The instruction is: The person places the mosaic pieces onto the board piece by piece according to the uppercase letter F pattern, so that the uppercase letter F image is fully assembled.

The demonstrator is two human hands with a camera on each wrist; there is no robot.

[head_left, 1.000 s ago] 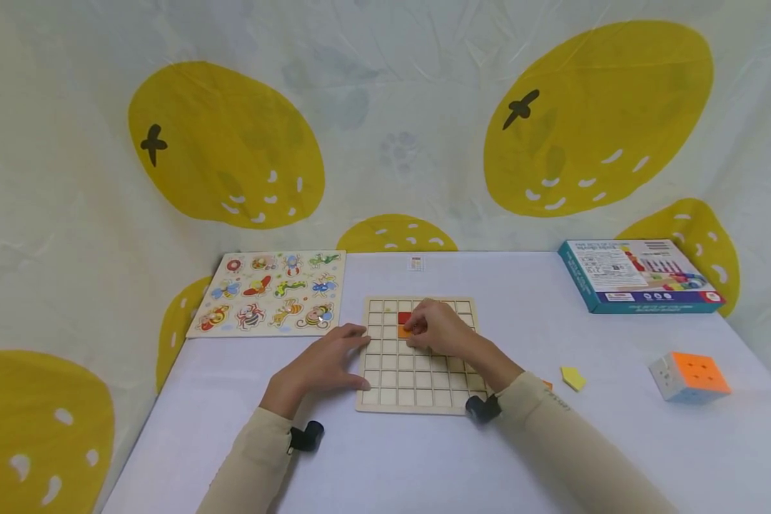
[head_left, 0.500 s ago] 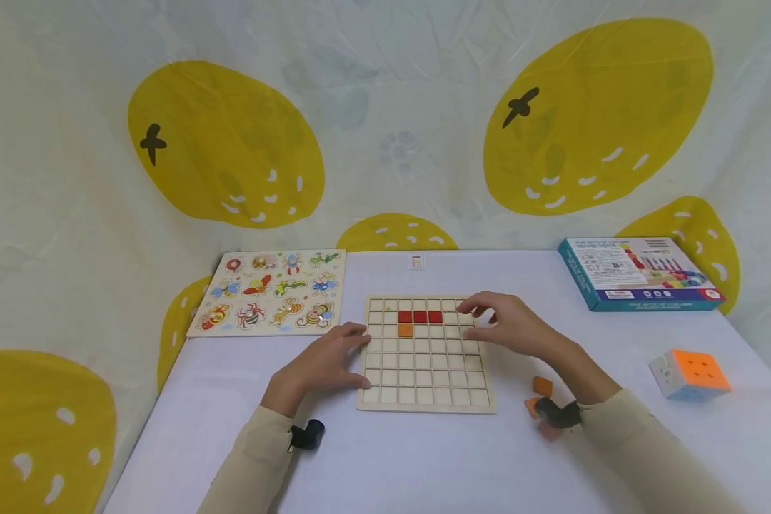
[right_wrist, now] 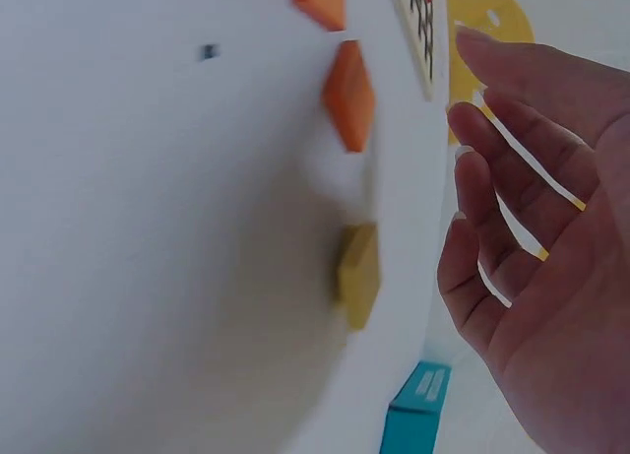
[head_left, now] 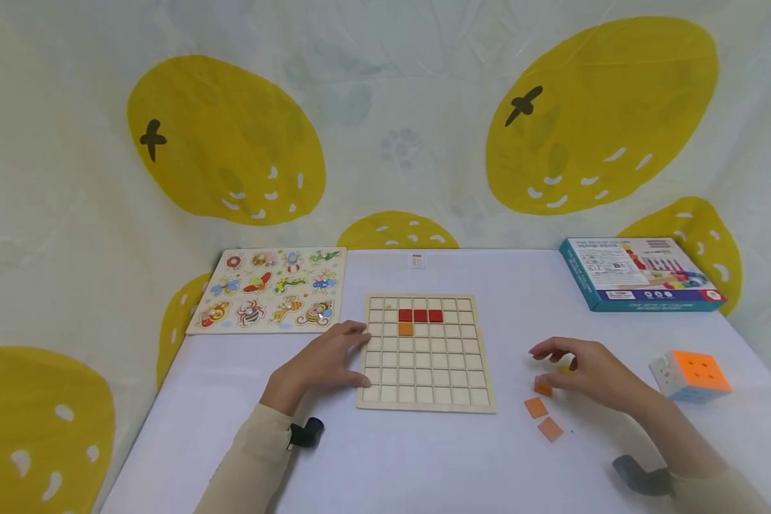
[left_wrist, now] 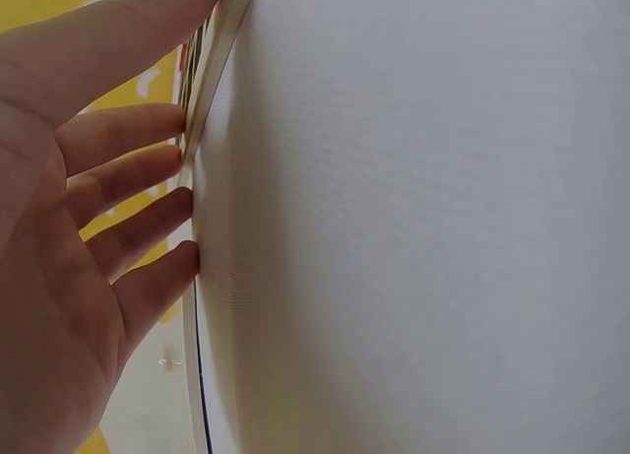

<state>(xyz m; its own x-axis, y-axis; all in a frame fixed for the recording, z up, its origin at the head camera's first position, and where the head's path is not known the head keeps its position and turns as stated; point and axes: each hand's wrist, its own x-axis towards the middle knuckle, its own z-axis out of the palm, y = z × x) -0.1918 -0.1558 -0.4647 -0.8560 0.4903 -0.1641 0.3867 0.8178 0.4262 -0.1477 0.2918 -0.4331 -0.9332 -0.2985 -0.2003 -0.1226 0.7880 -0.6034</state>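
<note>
A wooden grid board (head_left: 424,370) lies mid-table, with three red square tiles (head_left: 420,315) in a row and one orange tile (head_left: 405,329) below the leftmost. At the board's left edge my left hand (head_left: 321,362) rests, thumb and fingers spread and touching the rim. My right hand (head_left: 594,371) hovers over the loose pieces right of the board, its fingers loosely bent with nothing between them. Beneath it are an orange tile (right_wrist: 350,97) and a yellow piece (right_wrist: 360,275), apart from the fingers in the right wrist view. Two more orange tiles (head_left: 536,408) lie nearer the front.
An insect picture puzzle board (head_left: 270,293) lies at the back left. A boxed toy set (head_left: 642,275) stands at the back right, with a puzzle cube (head_left: 690,376) in front of it. A small printed card (head_left: 416,260) lies by the back edge.
My right hand has let go of the orange tile on the board and moved right and toward me, over the loose tiles. My left hand stays at the board's edge.
</note>
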